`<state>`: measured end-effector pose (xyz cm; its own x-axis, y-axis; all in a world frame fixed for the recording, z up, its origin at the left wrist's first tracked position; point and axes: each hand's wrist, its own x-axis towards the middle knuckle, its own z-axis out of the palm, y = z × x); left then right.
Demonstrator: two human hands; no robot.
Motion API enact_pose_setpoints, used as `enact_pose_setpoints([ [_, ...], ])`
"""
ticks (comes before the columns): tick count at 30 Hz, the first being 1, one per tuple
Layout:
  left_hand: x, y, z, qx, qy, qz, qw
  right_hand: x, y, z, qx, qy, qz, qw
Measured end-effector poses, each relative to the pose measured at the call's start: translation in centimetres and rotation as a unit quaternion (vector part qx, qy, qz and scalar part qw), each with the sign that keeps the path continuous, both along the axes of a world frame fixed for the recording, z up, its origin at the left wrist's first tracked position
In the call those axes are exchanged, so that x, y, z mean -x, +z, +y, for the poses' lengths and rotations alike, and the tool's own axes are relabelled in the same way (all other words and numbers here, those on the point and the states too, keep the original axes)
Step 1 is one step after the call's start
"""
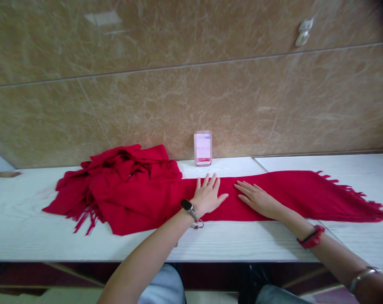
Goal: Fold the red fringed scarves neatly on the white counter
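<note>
A long red fringed scarf (283,194) lies along the white table, flat on the right and bunched into a heap at the left. My left hand (208,196) rests palm down on its middle stretch, fingers spread. Just to the right, my right hand (258,198) also lies flat on the cloth with its fingers extended to the left. Neither hand grasps anything. Tassels run along the scarf's slanted right end, and more fringe hangs out below the crumpled heap (128,169). Folds hide how the heap is layered.
A phone (203,147) with a lit, blurred screen leans upright against the marbled tile wall (153,109) behind the scarf. A small white cat-shaped figure (304,32) is on the wall at upper right. The white table (223,247) has its front edge near my legs.
</note>
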<state>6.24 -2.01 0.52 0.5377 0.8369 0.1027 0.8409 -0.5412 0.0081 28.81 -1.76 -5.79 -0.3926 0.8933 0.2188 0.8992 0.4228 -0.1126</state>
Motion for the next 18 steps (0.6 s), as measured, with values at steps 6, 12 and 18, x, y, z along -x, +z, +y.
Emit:
enact_pose_setpoints([
  [6, 1.3, -1.4, 1.0, 0.095, 0.049, 0.007, 0.994, -0.4, 0.7, -0.2, 0.040, 0.019, -0.051, 0.998],
  [12, 2.3, -1.5, 0.8, 0.086, 0.122, 0.017, 0.989, 3.0, 2.3, 0.4, 0.017, -0.015, -0.043, 0.999],
  [18, 2.0, -1.8, 1.0, 0.060, 0.141, 0.017, 0.988, 7.7, 2.8, 1.0, 0.026, 0.044, -0.048, 0.998],
])
